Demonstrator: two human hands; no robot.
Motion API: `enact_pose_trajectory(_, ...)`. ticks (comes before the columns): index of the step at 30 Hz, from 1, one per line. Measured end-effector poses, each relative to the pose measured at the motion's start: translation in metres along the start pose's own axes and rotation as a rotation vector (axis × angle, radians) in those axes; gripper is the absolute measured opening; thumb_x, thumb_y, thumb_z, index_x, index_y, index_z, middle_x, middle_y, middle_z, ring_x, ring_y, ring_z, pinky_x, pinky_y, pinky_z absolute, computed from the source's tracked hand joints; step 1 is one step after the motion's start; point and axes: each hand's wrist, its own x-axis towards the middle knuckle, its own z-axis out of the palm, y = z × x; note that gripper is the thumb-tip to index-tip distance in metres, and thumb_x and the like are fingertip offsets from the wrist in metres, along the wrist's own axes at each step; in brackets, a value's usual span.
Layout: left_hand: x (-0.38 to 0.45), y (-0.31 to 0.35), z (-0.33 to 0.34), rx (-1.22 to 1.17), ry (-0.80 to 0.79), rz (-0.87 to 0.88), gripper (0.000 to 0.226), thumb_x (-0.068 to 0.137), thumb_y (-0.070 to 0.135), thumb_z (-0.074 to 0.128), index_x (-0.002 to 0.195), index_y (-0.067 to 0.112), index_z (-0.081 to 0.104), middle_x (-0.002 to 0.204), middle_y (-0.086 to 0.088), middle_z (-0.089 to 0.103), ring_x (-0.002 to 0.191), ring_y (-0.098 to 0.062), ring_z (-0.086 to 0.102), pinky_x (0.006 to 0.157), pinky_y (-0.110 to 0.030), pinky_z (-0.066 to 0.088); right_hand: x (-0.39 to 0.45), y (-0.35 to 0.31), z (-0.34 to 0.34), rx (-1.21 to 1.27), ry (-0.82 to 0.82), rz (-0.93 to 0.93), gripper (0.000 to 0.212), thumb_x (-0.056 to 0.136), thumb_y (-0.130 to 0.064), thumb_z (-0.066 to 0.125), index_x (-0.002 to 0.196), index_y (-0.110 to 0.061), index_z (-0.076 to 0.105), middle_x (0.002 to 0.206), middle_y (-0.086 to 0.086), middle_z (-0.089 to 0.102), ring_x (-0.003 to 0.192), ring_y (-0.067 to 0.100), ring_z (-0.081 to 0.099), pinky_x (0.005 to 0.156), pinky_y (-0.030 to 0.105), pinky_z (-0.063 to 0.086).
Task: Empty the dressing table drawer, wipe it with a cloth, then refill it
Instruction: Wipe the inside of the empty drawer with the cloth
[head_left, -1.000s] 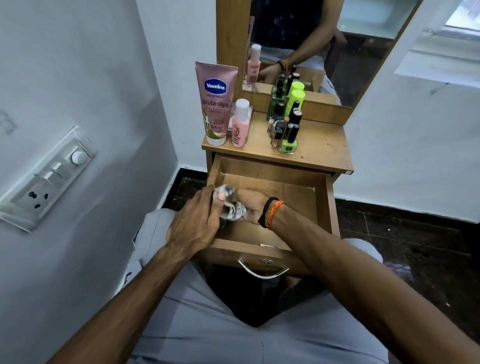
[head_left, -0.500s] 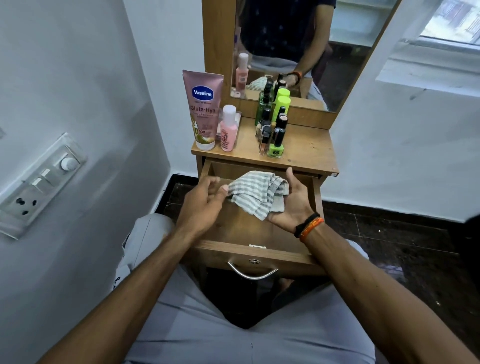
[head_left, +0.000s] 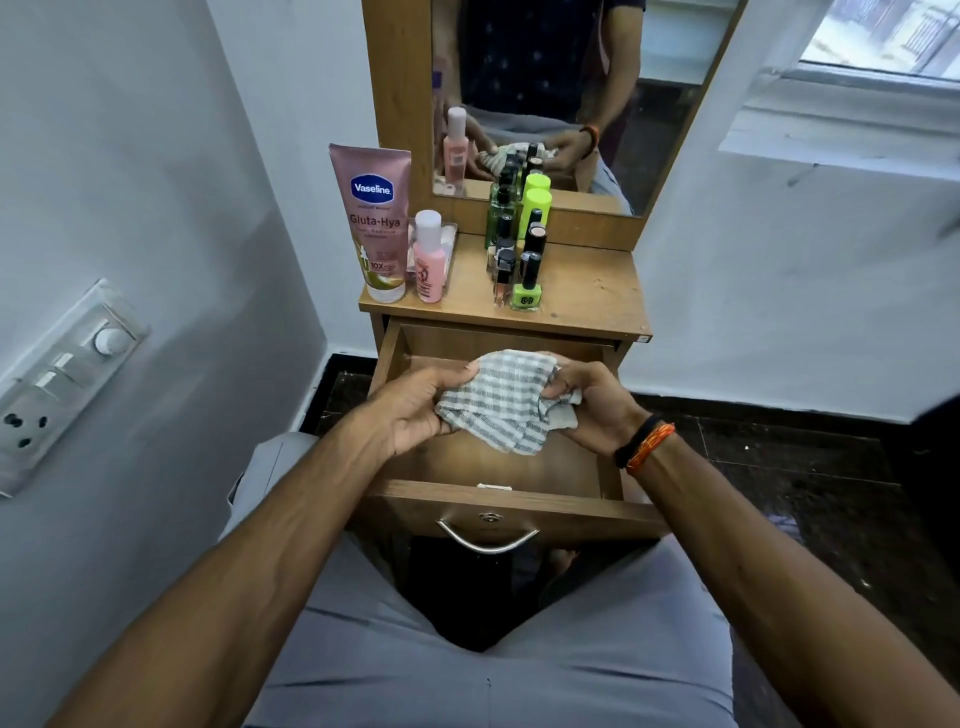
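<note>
The drawer (head_left: 498, 467) stands pulled out toward the person, its front rail with the curved metal handle (head_left: 488, 540) at 6 o'clock just above the knees, its side walls at 9 and 3 o'clock, and a strip of bare wooden bottom showing beneath the hands. A white wall with a switch panel (head_left: 57, 384) closes in tightly at 9 o'clock, while dark floor (head_left: 779, 467) lies open at 3 o'clock. At 12 o'clock the desk (head_left: 587, 291) overhangs the drawer's back, its top edge just beyond the hands, and carries a pink tube (head_left: 373, 223) reading "Vaseline", "Gluta-Hya" and "10X", standing cap down at the left edge. Just beside it at 3 o'clock stands a small pink bottle (head_left: 429, 260) whose label is too small to read, then a cluster of nail polish bottles (head_left: 519, 260), the nearest one lime green (head_left: 527, 291), with bare wood at the right. The mirror (head_left: 561, 104) rises behind them. The striped cloth (head_left: 498, 405), grey and white, hangs bunched above the open drawer, clear of its bottom. The left hand (head_left: 410, 410) grips its 9 o'clock edge, fingers (head_left: 441, 379) curled into the fabric. The right hand (head_left: 592, 405), with black and orange threads on the wrist, clamps the 3 o'clock end, fingers folded tight on a wad of it.
</note>
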Motion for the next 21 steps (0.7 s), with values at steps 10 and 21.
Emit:
enact_pose_trajectory(10, -0.003, 0.012, 0.006, 0.223, -0.050, -0.026, 0.049, 0.079, 0.020, 0.079, 0.122, -0.001, 0.067, 0.117, -0.021, 0.071, 0.101, -0.029, 0.071, 0.088, -0.043, 0.060, -0.010, -0.005, -0.003, -0.162, 0.149, -0.185, 0.042, 0.085, 0.023, 0.037, 0.103, -0.001, 0.065, 0.116, 0.020, 0.066, 0.106, 0.030, 0.063, 0.092, 0.042, 0.056)
enact_pose_trajectory(21, -0.003, 0.011, 0.026, 0.321, -0.071, 0.224, 0.030, 0.088, 0.010, 0.073, 0.114, -0.005, 0.066, 0.095, -0.011, 0.075, 0.085, -0.019, 0.073, 0.069, -0.028, 0.059, -0.021, -0.014, -0.020, -0.476, 0.162, -0.148, 0.050, 0.080, 0.004, 0.057, 0.128, -0.009, 0.061, 0.125, 0.013, 0.067, 0.117, 0.030, 0.063, 0.097, 0.046, 0.054)
